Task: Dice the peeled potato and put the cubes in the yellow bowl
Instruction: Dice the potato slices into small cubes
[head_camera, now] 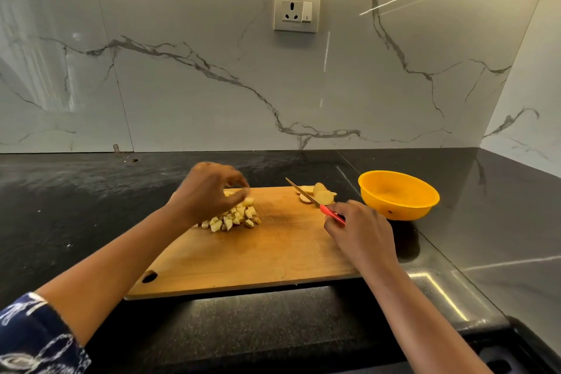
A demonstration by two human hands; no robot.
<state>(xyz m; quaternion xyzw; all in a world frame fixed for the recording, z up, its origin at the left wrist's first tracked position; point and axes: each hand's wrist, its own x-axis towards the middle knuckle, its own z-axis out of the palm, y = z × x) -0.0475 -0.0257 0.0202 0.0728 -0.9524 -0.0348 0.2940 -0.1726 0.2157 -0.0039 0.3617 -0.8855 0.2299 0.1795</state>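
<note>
A wooden cutting board (273,255) lies on the dark counter. A heap of pale potato cubes (235,217) sits on its far left part. My left hand (209,191) hovers over the heap with fingers curled downward, partly hiding it; whether it holds any cubes is unclear. Several potato slices (320,194) lie at the board's far right corner. My right hand (356,231) grips the red handle of a knife (306,196), whose blade points toward the slices. The yellow bowl (397,194) stands right of the board, with nothing visible inside.
The black counter (76,206) runs to a marble backsplash with a wall socket (297,10). A side wall closes the right. The counter's front edge lies just below the board, with a dark recess (498,364) at bottom right.
</note>
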